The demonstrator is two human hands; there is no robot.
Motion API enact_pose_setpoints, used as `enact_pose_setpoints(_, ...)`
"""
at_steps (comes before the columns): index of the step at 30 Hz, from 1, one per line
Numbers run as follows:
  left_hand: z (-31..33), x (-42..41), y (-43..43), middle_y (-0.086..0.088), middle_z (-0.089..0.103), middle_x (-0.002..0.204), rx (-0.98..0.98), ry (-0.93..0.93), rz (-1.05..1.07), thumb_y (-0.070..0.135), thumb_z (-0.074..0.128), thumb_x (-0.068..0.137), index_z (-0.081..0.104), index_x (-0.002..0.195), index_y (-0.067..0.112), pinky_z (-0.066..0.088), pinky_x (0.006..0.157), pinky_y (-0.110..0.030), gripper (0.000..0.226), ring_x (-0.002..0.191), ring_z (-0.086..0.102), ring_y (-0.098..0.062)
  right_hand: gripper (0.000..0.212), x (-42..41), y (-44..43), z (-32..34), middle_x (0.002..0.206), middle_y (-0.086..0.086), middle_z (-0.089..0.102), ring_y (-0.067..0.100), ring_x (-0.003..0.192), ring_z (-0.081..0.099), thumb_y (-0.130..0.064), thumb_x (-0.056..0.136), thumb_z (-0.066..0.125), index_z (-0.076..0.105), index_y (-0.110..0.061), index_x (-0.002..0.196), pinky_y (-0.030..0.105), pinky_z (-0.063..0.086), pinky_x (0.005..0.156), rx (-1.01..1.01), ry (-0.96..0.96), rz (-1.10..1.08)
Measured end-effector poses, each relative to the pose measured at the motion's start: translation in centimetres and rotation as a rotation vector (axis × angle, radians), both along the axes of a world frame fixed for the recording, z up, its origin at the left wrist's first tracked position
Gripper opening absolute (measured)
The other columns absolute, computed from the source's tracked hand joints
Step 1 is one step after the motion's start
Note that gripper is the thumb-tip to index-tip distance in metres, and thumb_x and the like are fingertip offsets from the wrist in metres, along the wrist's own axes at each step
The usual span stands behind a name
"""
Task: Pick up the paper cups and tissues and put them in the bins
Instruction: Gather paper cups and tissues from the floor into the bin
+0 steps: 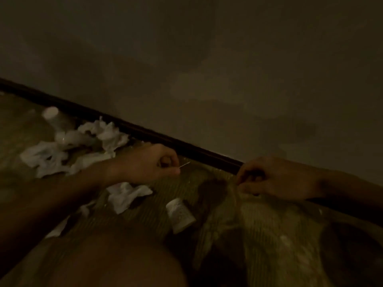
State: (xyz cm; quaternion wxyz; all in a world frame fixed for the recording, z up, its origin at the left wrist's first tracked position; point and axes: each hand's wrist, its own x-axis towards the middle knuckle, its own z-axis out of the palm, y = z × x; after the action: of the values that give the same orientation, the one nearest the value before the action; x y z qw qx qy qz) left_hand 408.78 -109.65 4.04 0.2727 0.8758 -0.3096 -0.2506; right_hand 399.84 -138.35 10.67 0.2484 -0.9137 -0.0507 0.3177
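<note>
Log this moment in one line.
left hand: pinches thin item | right hand: pinches clear plastic | paper cup, tissues: on mat

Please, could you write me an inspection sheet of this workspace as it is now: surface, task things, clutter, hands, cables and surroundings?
Surface: greenish woven mat, dark wooden edge along the wall.
Job's things: paper cup on its side near the middle; another cup far left; crumpled tissues heaped beside it; one more tissue near the left wrist; no bin seen.
Clutter: nothing seen.
Grippers: left hand curled, pinching a thin bright sliver; right hand pinching clear plastic film; too dim to identify either.
Cables: nothing seen.
Surroundings: plain wall, dim light.
</note>
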Motion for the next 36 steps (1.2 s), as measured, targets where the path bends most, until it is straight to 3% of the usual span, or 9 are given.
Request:
enact_pose_setpoints(6, -12.8, -2.6, 3.7, 0.000, 0.066, 0.105, -0.072, 0.305, 0.347, 0.041, 0.062, 0.091, 0.056, 0.122, 0.023, 0.044, 0.051, -0.012, 0.036, 0.074, 0.062, -0.003, 0.015, 4.9, 5.9, -6.2, 0.080, -0.012, 0.068, -0.001, 0.071, 0.066, -0.037, 0.088, 0.067, 0.067, -0.028, 0.101, 0.018, 0.053, 0.067, -0.090, 0.210, 0.031)
enact_pose_setpoints(11, -18.8, -5.0, 1.8, 0.009, 0.063, 0.111, -0.119, 0.392, 0.438, 0.062, 0.061, 0.083, 0.054, 0.128, 0.026, 0.043, 0.067, -0.013, 0.058, 0.089, 0.059, -0.002, 0.034, 4.3, 8.3, -12.8, 0.089, -0.008, 0.064, -0.005, 0.070, 0.058, -0.025, 0.084, 0.074, 0.062, -0.016, 0.114, 0.005, 0.043, 0.060, -0.039, 0.192, -0.038)
enact_pose_setpoints(14, -20.7, -6.0, 0.3, 0.009, 0.066, 0.110, -0.176, 0.361, 0.459, 0.058, 0.063, 0.084, 0.058, 0.124, 0.026, 0.049, 0.068, -0.014, 0.052, 0.087, 0.059, 0.002, 0.052, 3.2, 8.7, -16.9, 0.103, -0.008, 0.054, 0.004, 0.091, 0.054, -0.031, 0.084, 0.073, 0.050, -0.017, 0.128, 0.014, 0.044, 0.076, -0.061, 0.262, -0.082)
enact_pose_setpoints(17, -21.4, -7.4, -0.7, 0.007, 0.071, 0.098, -0.256, 0.360, 0.533, 0.050, 0.064, 0.087, 0.065, 0.115, 0.023, 0.055, 0.071, -0.024, 0.040, 0.083, 0.064, -0.001, 0.059, 1.9, 8.6, -20.3, 0.112, -0.007, 0.055, -0.007, 0.089, 0.056, -0.030, 0.083, 0.074, 0.044, -0.017, 0.131, 0.003, 0.041, 0.073, 0.018, 0.343, -0.123)
enact_pose_setpoints(21, -21.7, -8.6, -0.8, 0.008, 0.072, 0.089, -0.376, 0.342, 0.617, 0.045, 0.065, 0.088, 0.072, 0.100, 0.020, 0.050, 0.064, -0.019, 0.028, 0.076, 0.065, 0.001, 0.087, 0.6, 9.4, -24.2, 0.134, -0.006, 0.051, 0.011, 0.117, 0.055, -0.043, 0.070, 0.083, 0.036, -0.026, 0.141, 0.035, 0.049, 0.097, 0.107, 0.430, -0.231)
enact_pose_setpoints(24, -21.8, -8.6, -0.4, 0.006, 0.073, 0.084, -0.422, 0.364, 0.681, 0.041, 0.068, 0.088, 0.074, 0.090, 0.018, 0.051, 0.061, -0.021, 0.024, 0.073, 0.066, -0.002, 0.080, 0.8, 11.5, -26.0, 0.112, -0.020, 0.048, 0.002, 0.099, 0.052, -0.045, 0.062, 0.087, 0.039, -0.036, 0.125, 0.019, 0.044, 0.079, 0.109, 0.321, -0.241)
enact_pose_setpoints(28, -21.5, -8.1, -1.0, 0.010, 0.070, 0.072, -0.418, 0.375, 0.694, 0.042, 0.062, 0.091, 0.070, 0.077, 0.027, 0.049, 0.056, -0.023, 0.022, 0.063, 0.064, -0.002, 0.047, 1.9, 11.5, -27.1, 0.090, -0.023, 0.050, 0.000, 0.084, 0.052, -0.025, 0.066, 0.087, 0.048, -0.038, 0.089, 0.006, 0.039, 0.062, 0.212, 0.213, -0.350)
enact_pose_setpoints(32, -20.5, -4.0, -2.1, 0.012, 0.071, 0.087, -0.357, 0.247, 0.724, 0.036, 0.054, 0.097, 0.070, 0.100, 0.026, 0.051, 0.065, -0.019, 0.019, 0.076, 0.065, 0.001, 0.058, 4.4, 8.0, -26.9, 0.102, -0.005, 0.058, 0.018, 0.097, 0.057, -0.021, 0.069, 0.085, 0.054, -0.024, 0.117, 0.034, 0.046, 0.084, 0.258, 0.244, -0.595)
enact_pose_setpoints(36, -20.5, 0.8, -4.1, 0.002, 0.068, 0.102, -0.117, -0.013, 0.686, 0.027, 0.057, 0.096, 0.067, 0.108, 0.020, 0.050, 0.073, -0.028, 0.017, 0.091, 0.064, -0.013, 0.053, 5.7, 4.6, -26.7, 0.109, 0.007, 0.065, 0.023, 0.089, 0.065, -0.012, 0.077, 0.077, 0.057, -0.016, 0.126, 0.030, 0.054, 0.059, 0.443, 0.331, -0.815)
